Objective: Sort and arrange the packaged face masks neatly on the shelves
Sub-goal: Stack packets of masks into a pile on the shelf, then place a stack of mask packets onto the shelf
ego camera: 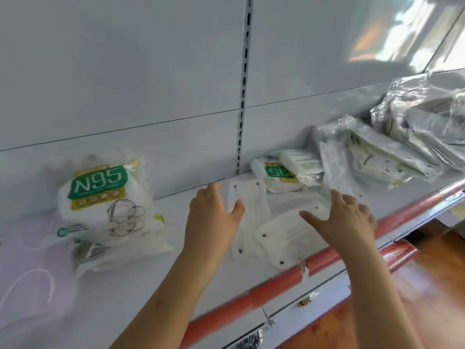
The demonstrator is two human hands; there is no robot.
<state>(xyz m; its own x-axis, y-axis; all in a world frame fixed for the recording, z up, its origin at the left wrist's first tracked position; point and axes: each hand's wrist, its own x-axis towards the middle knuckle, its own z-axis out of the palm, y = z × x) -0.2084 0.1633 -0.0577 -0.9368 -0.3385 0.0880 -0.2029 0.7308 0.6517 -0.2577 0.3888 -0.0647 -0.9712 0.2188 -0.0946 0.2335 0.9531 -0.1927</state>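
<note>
A loose spread of white masks with dark studs [266, 230] lies on the white shelf [141, 280] near its front edge. My left hand [214, 212] rests on the left side of that spread, thumb out and fingers apart. On the right side, my right hand [344, 217] presses flat on the masks, fingers spread. Leaning against the back panel at the left is a green-labelled N95 pack [105, 202]. A second N95 pack [276, 172] lies upside down behind the spread. Clear-wrapped mask packs [377, 157] are piled at the right.
A red price rail [284, 278] runs along the shelf's front edge. A pink mask with white ear loops [32, 273] lies at the far left. The slotted upright [244, 96] divides the back panel. Below right shows a wooden floor [427, 298] and a lower shelf edge.
</note>
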